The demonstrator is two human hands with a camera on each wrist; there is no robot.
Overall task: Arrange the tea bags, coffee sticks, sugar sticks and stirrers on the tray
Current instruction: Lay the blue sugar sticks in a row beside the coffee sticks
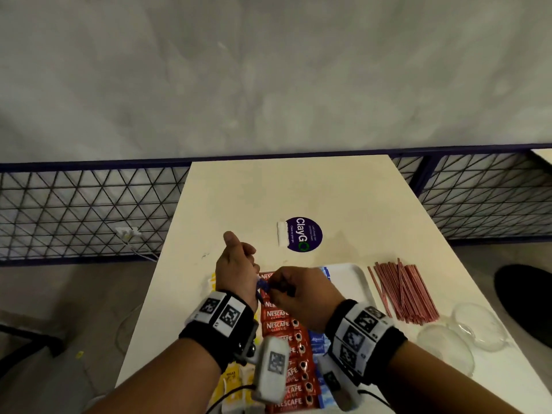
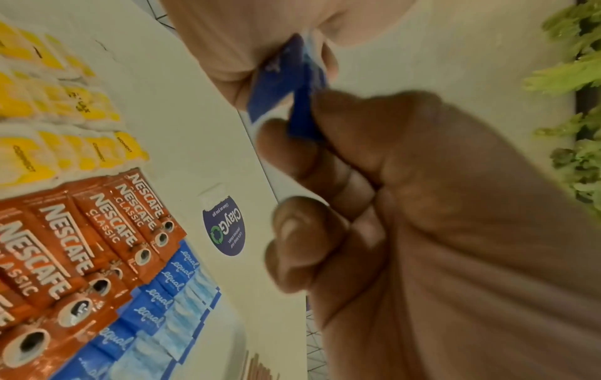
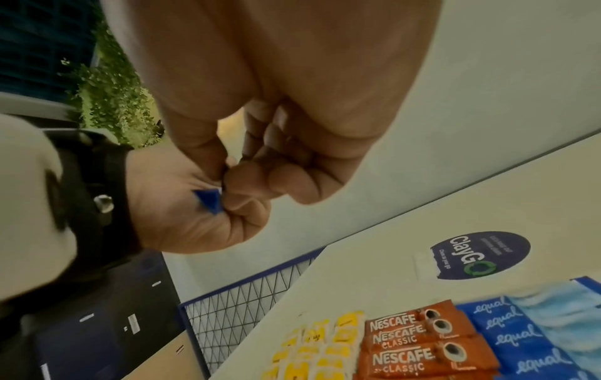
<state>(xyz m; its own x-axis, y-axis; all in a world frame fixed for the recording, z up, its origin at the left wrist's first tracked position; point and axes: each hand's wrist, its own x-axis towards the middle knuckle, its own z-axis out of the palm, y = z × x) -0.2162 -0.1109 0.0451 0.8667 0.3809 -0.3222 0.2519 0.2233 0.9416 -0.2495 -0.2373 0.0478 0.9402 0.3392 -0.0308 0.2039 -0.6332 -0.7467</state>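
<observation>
Both hands meet above the far end of the tray [image 1: 355, 274], sharing a few blue sugar sticks [image 2: 286, 84]. The left hand [image 1: 236, 270] has its fingers curled round the small bundle, thumb sticking up toward 12 o'clock; the right hand [image 1: 301, 294] pinches the end of one stick between thumb and curled fingers [image 3: 247, 177], as if drawing it out of the bunch.

These sticks look very light and thin — paper sachets, soft along the body and a little stiffer at the sealed ends. A sealed end is probably the best place to pinch one: squeezing the middle would likely bend it, and the slick paper may let neighbours slide out of a loose hold.

On the tray below, the yellow tea bags [image 2: 74, 108] lie in a column at 9 o'clock, the red coffee sticks [image 2: 97, 231] run down the middle, and a row of blue sugar sticks already laid [image 2: 162, 282] sits just beside them toward 3 o'clock. The red stirrers [image 1: 403, 289] lie in a loose pile on the desk [image 1: 268, 198] at 3 o'clock of the tray, not yet on it. They seem thin and springy — better gathered as a bunch near the middle than taken singly.
</observation>
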